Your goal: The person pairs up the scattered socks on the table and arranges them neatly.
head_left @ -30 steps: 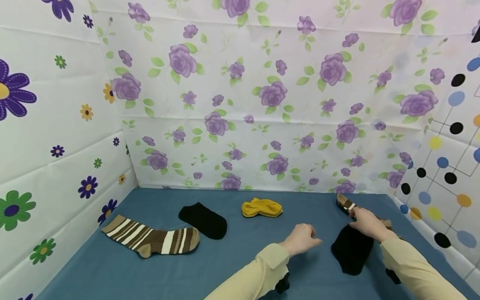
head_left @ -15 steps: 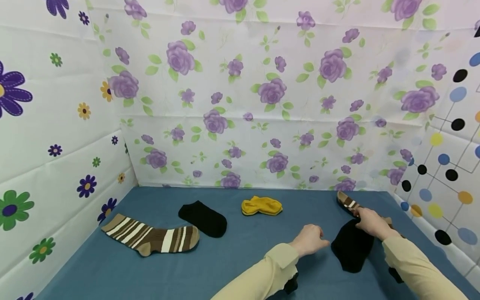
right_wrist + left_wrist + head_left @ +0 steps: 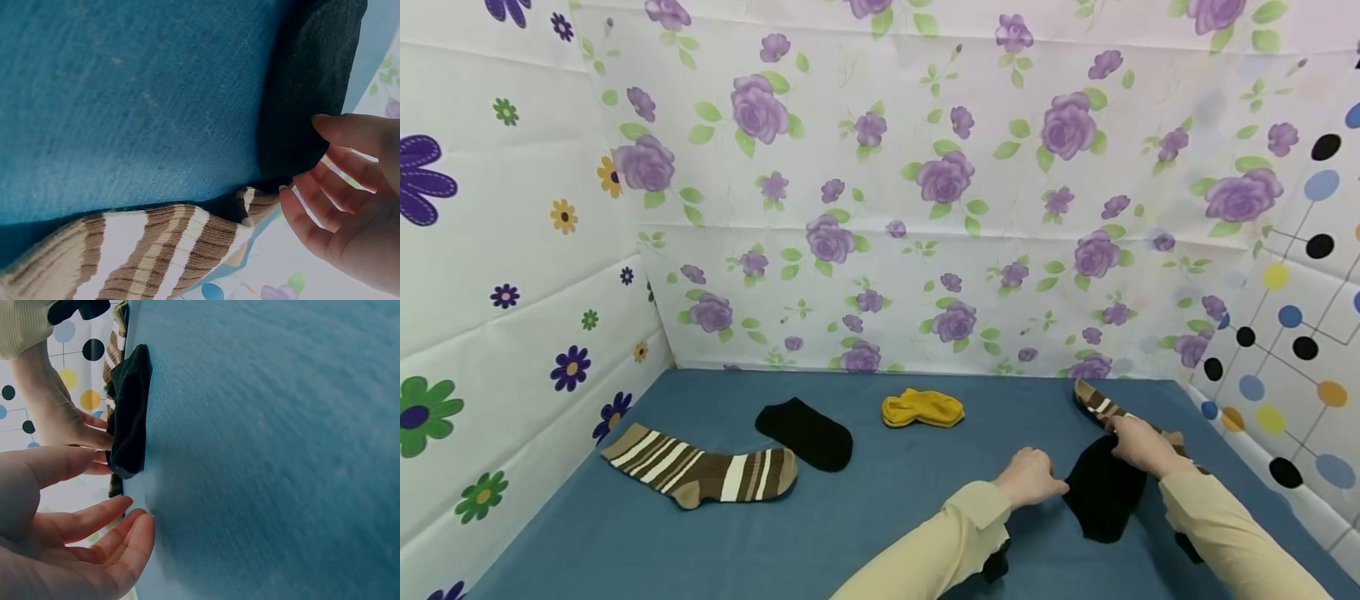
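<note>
At the right of the head view, my right hand (image 3: 1146, 446) holds the upper edge of a black sock (image 3: 1102, 497). In the right wrist view, its thumb lies on top of the black sock (image 3: 306, 94) and the fingers are at the far edge. My left hand (image 3: 1028, 479) reaches toward the sock's left side, fingers loosely bent. The left wrist view has a gap between thumb and fingers of the left hand (image 3: 75, 550), with nothing held. A brown, white and tan striped sock (image 3: 1099, 403) lies behind the black one, partly hidden by the right hand.
Farther left on the blue tabletop (image 3: 880, 525) lie another striped sock (image 3: 700, 468), a black sock (image 3: 805, 435) and a yellow sock bundle (image 3: 922, 409). A floral cloth wall (image 3: 880, 308) stands at the back, with patterned walls on both sides.
My left hand has moved right, closer to the black sock's left edge. The right hand stays nearly in place at the sock, moving only slightly.
</note>
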The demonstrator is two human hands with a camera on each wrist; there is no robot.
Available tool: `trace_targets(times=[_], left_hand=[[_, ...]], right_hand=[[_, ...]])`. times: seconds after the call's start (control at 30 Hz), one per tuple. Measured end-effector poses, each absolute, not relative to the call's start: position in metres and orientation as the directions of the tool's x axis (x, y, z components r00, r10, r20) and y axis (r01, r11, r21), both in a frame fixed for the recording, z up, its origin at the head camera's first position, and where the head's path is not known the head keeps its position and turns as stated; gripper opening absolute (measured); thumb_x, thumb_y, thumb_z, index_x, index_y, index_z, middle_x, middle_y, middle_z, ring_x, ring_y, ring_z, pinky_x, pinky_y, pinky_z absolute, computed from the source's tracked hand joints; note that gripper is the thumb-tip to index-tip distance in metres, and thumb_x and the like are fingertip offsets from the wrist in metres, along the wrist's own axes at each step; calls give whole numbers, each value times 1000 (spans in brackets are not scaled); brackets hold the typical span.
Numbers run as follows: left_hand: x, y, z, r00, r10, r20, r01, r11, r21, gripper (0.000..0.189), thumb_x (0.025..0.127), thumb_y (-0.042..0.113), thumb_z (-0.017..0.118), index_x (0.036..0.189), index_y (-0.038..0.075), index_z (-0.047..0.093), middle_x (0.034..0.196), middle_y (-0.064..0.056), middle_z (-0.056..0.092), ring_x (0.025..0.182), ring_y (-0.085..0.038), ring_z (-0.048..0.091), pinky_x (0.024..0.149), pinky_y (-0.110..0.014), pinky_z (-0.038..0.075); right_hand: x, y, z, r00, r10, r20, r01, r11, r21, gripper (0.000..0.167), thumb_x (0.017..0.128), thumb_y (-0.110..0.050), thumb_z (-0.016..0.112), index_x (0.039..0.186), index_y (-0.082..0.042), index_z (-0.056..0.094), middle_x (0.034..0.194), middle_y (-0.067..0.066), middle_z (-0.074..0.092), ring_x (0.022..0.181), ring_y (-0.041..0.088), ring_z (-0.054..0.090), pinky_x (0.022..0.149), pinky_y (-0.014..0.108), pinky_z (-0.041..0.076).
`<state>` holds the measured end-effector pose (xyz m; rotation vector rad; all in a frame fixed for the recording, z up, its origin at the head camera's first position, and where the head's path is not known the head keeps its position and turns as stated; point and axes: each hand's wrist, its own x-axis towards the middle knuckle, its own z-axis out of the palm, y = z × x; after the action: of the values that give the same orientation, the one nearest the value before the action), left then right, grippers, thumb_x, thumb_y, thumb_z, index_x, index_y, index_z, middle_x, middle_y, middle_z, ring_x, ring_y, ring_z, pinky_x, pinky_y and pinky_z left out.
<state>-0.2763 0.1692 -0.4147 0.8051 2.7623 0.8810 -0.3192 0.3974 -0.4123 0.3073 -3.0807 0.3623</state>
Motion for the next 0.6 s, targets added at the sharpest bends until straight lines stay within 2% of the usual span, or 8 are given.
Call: trace_targets(times=[0.13,0.23,0.43,0.6], left_hand=[[-277,173,-414,-861,508,16,428,709,561,42,83,25,66,48,8,48,57,0,40,69,-8,40,62,-21,31],[-278,175,-414,-865,502,6,418,714,563,35,82,26,67,53,9,56,67,2,45,75,-9,41,64,-23,32],[-279,180,-417,-872,489,-14,387,708,591,28,81,25,68,59,9,62,76,1,47,80,-11,43,66,-25,34],[-277,185,-420,-872,488,-16,389,715,581,31,80,25,68,55,9,60,77,1,46,81,-13,44,65,-25,33]], right_hand=[[-320,397,-414,-973,-223,56,-230,953,-199,24,72,9,66,95,13,57,86,22,57,78,36,55,65,44,45],[-321,397,-414,-971,-231,52,-237,955,-177,25,72,9,68,94,12,57,85,20,57,78,35,55,64,43,44],[-321,397,-417,-962,-263,76,-271,953,-136,23,71,10,68,92,11,58,84,19,57,77,35,56,65,43,45],[-319,396,-418,-958,-273,91,-283,951,-127,21,71,10,69,89,11,58,82,18,57,76,35,56,65,43,45]])
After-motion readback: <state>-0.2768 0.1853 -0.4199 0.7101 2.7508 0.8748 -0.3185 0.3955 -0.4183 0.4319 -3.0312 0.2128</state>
